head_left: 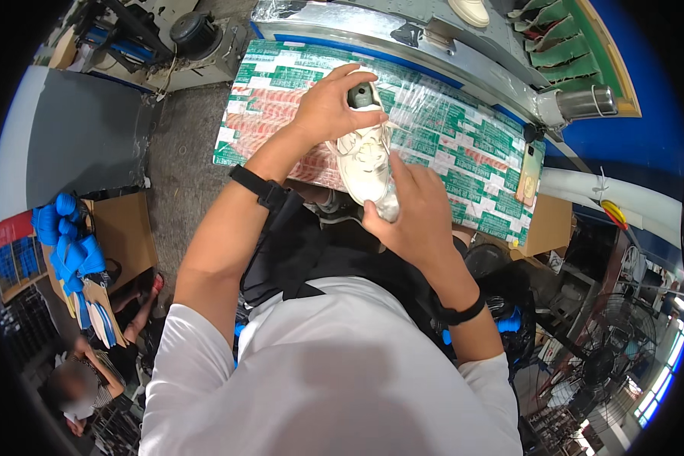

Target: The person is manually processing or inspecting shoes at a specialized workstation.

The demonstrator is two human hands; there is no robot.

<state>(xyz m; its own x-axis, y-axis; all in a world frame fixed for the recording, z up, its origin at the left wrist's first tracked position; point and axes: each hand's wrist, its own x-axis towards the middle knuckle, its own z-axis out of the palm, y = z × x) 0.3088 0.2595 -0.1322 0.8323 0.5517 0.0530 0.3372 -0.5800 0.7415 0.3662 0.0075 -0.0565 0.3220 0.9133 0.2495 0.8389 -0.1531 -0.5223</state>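
Right of the white shoe (363,171), a hand could pass over a broad stretch of the bench (452,178), as far as the phone (530,175) lying near its right end. Left of the left hand (336,106), the bench top also gives room, though that forearm closes off its near side. Between the hands the shoe fills the space, and the right hand (418,205) bars its toe from the right. Along the far edge a metal rail (463,70) stands in the way; at the far right corner a metal cylinder (587,102) juts out. On the near side, the lap (323,254) limits passage. A strip of floor (182,137) separates the bench from the grey panel (91,137).
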